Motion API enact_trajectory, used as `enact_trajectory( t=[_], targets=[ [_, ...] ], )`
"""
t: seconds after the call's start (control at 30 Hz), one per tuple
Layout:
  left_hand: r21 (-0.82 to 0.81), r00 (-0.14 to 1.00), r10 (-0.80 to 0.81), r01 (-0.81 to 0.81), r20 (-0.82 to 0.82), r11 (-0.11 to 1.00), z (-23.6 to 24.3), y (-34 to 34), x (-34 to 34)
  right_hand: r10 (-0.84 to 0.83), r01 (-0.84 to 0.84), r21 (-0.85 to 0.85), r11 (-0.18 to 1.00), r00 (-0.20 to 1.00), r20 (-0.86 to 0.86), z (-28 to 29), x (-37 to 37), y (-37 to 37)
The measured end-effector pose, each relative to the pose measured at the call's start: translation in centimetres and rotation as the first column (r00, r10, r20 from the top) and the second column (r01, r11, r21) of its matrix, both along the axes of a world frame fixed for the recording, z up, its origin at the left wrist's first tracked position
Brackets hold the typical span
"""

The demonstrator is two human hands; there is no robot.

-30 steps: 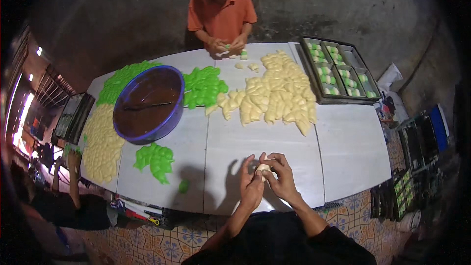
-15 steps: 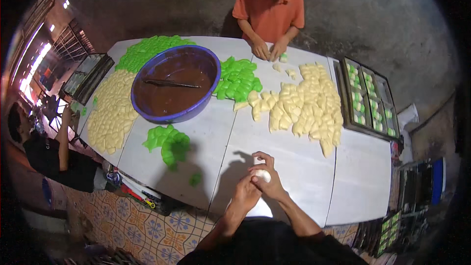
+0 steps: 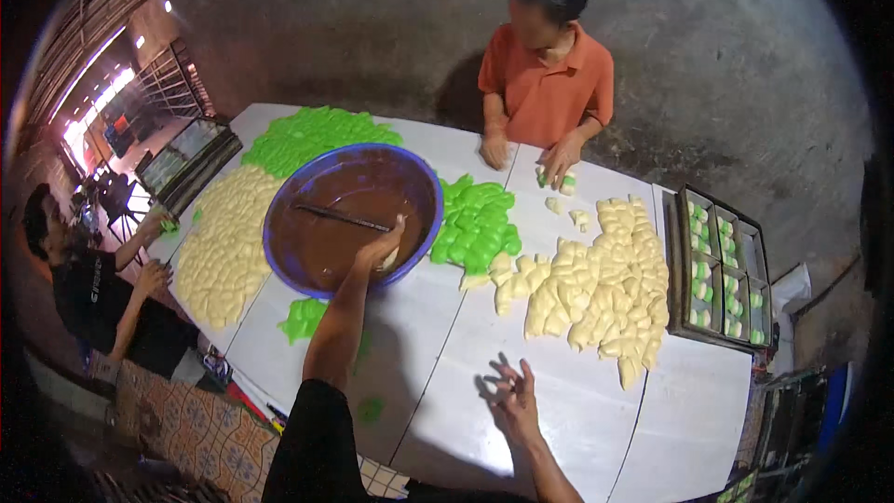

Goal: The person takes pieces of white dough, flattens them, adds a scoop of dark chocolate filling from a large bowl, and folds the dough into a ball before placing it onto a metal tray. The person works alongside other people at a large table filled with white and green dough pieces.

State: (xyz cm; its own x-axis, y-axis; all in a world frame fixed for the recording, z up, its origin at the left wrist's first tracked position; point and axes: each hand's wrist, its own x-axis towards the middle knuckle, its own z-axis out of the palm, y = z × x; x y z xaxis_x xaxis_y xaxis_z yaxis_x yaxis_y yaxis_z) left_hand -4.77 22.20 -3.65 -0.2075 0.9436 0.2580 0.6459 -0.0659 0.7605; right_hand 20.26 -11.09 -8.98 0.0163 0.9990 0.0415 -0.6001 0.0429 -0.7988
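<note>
My left hand [image 3: 380,244] reaches over the brown filling [image 3: 354,200] in a wide blue basin [image 3: 428,154]. Its fingers curl round a piece of pale dough [image 3: 390,259], which shows at the palm's edge. The end of a dark stick [image 3: 340,217], lying across the basin, comes close to this hand; I cannot tell whether they touch. My right hand [image 3: 516,407] is held above the white table [image 3: 466,354], fingers apart and nothing in it. Nearest to it are the cream dough pieces [image 3: 596,284], beyond it to the right.
Green dough pieces [image 3: 473,219] lie beside the basin, and more cream dough [image 3: 223,251] spreads on its left. A tray [image 3: 722,265] of green-and-white pieces stands at the right. Across the table, a person in orange [image 3: 549,84] handles small pieces; another in black [image 3: 102,289] works at the left.
My hands, pressed together round a pale dough ball before, are now apart. The left has gone forward and left to the basin with the dough; the right has opened over the table.
</note>
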Motion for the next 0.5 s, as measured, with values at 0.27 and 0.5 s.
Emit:
enact_trajectory(
  t=[0.27,0.5],
  targets=[
    [-0.367,0.951,-0.111,-0.003,-0.289,0.930,3.9,-5.1,2.3,-0.045,0.047,-0.034,0.998,0.997,0.066,-0.9,0.5,0.9],
    [-0.276,0.283,0.073,0.793,0.956,0.544,1.9,-26.9,9.8,-0.010,-0.197,-0.369,0.908,0.872,-0.490,1.2,-0.3,0.3]
  ],
)
